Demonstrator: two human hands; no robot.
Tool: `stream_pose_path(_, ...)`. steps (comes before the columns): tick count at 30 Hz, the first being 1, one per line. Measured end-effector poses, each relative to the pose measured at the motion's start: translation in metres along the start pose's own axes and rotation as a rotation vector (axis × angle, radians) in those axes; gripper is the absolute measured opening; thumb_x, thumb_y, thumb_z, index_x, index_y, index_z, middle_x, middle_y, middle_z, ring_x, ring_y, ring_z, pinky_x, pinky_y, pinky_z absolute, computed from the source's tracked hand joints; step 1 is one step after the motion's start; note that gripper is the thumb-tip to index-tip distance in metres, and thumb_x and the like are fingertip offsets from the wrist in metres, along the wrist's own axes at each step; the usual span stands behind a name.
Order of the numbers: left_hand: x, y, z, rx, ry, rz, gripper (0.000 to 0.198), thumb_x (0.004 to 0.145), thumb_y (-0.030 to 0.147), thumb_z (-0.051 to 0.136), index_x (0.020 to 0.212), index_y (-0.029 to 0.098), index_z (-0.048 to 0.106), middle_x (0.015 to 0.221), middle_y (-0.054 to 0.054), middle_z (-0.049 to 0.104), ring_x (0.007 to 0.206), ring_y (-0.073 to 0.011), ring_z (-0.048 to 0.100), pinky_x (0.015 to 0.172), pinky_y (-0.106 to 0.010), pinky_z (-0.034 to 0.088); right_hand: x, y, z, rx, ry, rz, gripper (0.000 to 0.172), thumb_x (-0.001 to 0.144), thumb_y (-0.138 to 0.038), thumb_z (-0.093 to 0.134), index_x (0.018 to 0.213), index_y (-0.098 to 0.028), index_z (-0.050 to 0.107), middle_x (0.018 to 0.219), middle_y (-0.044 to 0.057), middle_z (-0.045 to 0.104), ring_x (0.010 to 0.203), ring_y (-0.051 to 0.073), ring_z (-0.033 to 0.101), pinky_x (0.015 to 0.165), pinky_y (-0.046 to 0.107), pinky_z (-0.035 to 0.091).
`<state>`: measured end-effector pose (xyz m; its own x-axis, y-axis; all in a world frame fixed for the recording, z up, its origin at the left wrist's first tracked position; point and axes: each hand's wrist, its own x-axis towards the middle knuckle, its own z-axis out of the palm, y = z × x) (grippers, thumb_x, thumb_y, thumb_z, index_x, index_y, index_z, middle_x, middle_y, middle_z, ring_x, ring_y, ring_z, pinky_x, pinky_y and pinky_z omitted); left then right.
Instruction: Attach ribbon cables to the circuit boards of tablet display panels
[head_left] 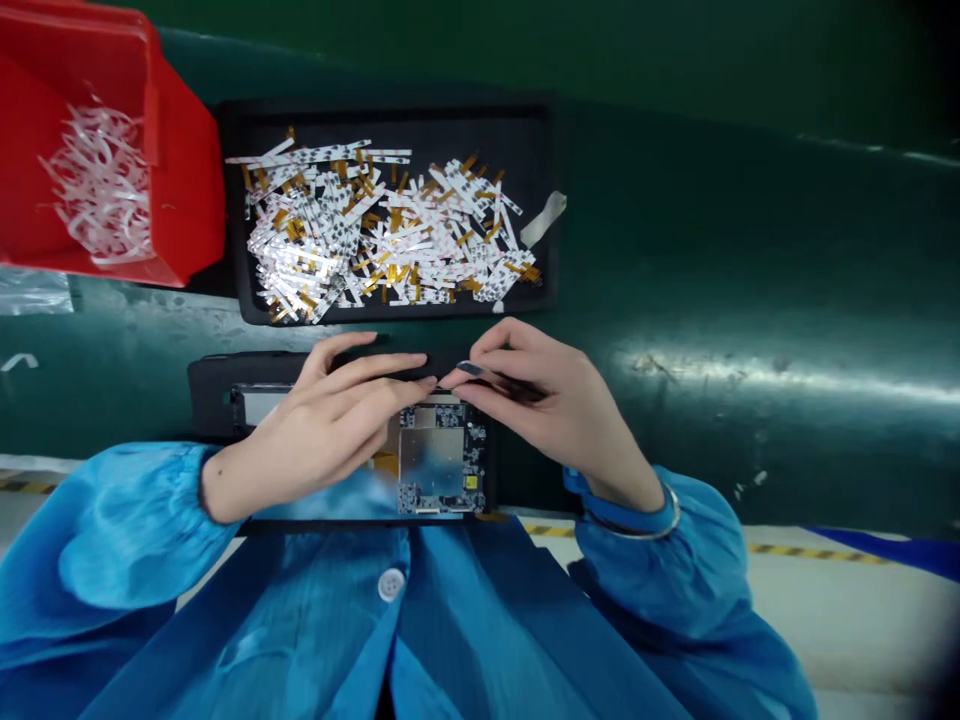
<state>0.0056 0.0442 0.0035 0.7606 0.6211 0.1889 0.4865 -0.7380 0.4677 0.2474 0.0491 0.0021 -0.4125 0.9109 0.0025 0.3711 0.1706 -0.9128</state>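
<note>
An opened tablet-like device lies in front of me, its green-and-silver circuit board showing at the right end. My left hand rests over the device with its fingers stretched out, and hides much of its middle. The tips of its fingers reach the board's upper edge. Beside them, my right hand pinches at that same edge with thumb and fingers together. A small dark, flat-ended piece shows between its fingers; its kind is unclear. Both hands' fingertips nearly touch.
Beyond the device stands a black tray heaped with white strips with orange flex tails. A red bin at the left holds thin white curled strips. A pale tape piece sticks to the tray's right edge. The tabletop is green.
</note>
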Motion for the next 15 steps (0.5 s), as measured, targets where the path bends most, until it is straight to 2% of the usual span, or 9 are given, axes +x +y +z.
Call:
stream_pose_path(3,0.000,0.006,0.000,0.143,0.005,0.069,0.028,0.097,0.008,0.051,0.124,0.010,0.054,0.128,-0.007,0.067,0.128,-0.0228,0.058,0.115,-0.048,0.037,0.003,-0.002,0.001,0.004,-0.034,0.058,0.012,0.087,-0.011,0.065,0.093,-0.019,0.071,0.088,0.001,0.059,0.061,0.007,0.051,0.050,0.020,0.041)
stream_pose_path(7,0.003,0.015,-0.003,0.315,-0.003,0.158,0.023,0.097,0.009,0.052,0.119,0.007,0.057,0.128,-0.010,0.067,0.123,-0.0236,0.061,0.116,-0.049,0.035,0.007,-0.006,0.000,0.020,-0.060,0.126,0.020,0.083,-0.007,0.065,0.098,-0.019,0.069,0.089,0.001,0.058,0.076,0.011,0.061,0.056,0.019,0.047)
stream_pose_path(9,0.004,0.017,-0.003,0.379,-0.001,0.177,0.021,0.097,0.009,0.052,0.117,0.008,0.058,0.125,-0.010,0.068,0.121,-0.0217,0.062,0.116,-0.046,0.035,0.008,-0.006,-0.001,0.048,-0.073,0.149,0.019,0.083,-0.008,0.065,0.098,-0.019,0.069,0.086,0.000,0.056,0.068,0.009,0.059,0.051,0.018,0.046)
stream_pose_path(11,0.003,0.017,-0.002,0.400,0.005,0.190,0.021,0.098,0.010,0.051,0.118,0.009,0.057,0.124,-0.009,0.069,0.120,-0.0206,0.063,0.116,-0.044,0.036,0.008,-0.005,-0.001,0.085,-0.088,0.177,0.017,0.084,-0.011,0.065,0.098,-0.019,0.068,0.086,-0.002,0.055,0.052,0.004,0.051,0.041,0.017,0.042)
stream_pose_path(13,0.003,0.016,0.001,0.368,0.016,0.184,0.024,0.097,0.011,0.052,0.121,0.009,0.056,0.124,-0.010,0.068,0.120,-0.0213,0.063,0.115,-0.045,0.038,0.008,-0.004,0.000,0.125,-0.088,0.193,0.016,0.083,-0.012,0.066,0.098,-0.019,0.068,0.088,-0.002,0.056,0.042,0.000,0.044,0.034,0.016,0.037)
stream_pose_path(15,0.005,0.015,0.003,0.293,0.017,0.136,0.025,0.096,0.010,0.052,0.121,0.009,0.054,0.124,-0.011,0.068,0.119,-0.0228,0.064,0.113,-0.048,0.040,0.007,-0.002,0.001,0.162,-0.072,0.190,0.017,0.082,-0.011,0.067,0.097,-0.019,0.067,0.088,-0.002,0.059,0.040,0.000,0.043,0.031,0.016,0.035)
